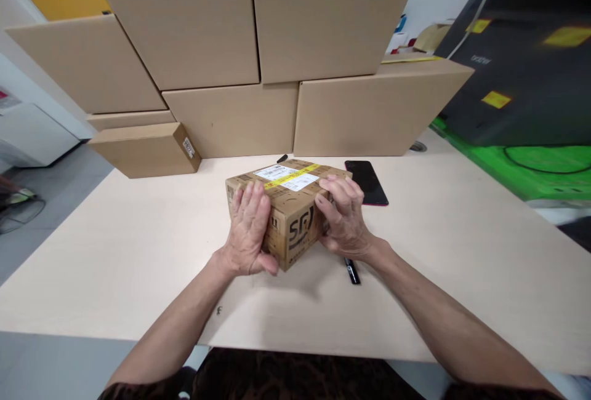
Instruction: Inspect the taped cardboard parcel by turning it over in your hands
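A brown cardboard box (295, 203) with black "SF" print is between my two hands, tilted, its near corner toward me. On its top are a white shipping label (277, 172) and a strip of yellow tape (295, 176). My left hand (249, 228) presses flat along the box's left side, fingers together and thumb low at the front. At the right, my right hand (341, 215) grips the box with bent fingertips on the top edge and the thumb side below. Partly behind my right wrist lies a black pen-like object (352, 271) on the table.
A dark phone or tablet (367, 183) lies right of the box on the pale table (462, 252). Large stacked cartons (244, 120) form a wall behind, with a smaller flat carton (148, 151) at the left. A dark machine (521, 68) stands over a green surface (530, 169) at the right.
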Demonstrator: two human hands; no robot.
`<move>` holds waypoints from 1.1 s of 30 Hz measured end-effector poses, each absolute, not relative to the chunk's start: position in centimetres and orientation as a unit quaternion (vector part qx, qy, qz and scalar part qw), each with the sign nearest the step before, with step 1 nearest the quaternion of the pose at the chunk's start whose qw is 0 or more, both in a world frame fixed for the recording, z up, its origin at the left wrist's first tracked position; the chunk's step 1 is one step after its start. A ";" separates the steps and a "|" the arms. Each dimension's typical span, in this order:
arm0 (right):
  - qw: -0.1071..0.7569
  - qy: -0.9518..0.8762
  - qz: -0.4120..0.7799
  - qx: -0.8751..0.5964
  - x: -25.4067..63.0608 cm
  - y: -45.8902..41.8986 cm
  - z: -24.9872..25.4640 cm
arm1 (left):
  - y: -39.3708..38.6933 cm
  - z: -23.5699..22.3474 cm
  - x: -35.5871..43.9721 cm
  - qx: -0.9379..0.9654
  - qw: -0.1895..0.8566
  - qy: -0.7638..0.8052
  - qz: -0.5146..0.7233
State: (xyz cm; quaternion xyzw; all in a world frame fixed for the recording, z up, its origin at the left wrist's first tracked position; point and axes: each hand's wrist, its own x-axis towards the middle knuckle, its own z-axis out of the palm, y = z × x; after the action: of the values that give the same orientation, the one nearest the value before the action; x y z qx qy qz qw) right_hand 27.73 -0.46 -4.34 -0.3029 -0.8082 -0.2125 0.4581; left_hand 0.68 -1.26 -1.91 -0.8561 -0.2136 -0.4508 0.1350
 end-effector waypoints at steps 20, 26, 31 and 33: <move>0.526 -0.757 -0.114 -0.371 27.9 -0.2 -3.9 | -1.5 -2.6 1.7 -0.823 0.156 -0.216 -0.502; 0.541 -0.746 -0.033 -0.388 28.0 -0.8 -4.2 | -1.3 -1.9 1.6 -0.814 0.204 -0.192 -0.509; 0.570 -0.711 0.135 -0.389 28.1 -1.0 -4.1 | 0.5 -2.9 0.4 -0.788 0.180 -0.266 -0.525; 0.576 -0.691 0.215 -0.380 27.8 -1.3 -3.7 | 0.6 -3.7 0.4 -0.785 0.129 -0.290 -0.533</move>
State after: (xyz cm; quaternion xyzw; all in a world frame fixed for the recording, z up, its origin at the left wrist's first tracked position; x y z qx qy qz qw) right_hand 27.81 -1.34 -3.73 -0.3796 -0.6911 0.2150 0.5762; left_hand 0.35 0.60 -3.68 -0.7845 -0.2897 -0.5329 0.1289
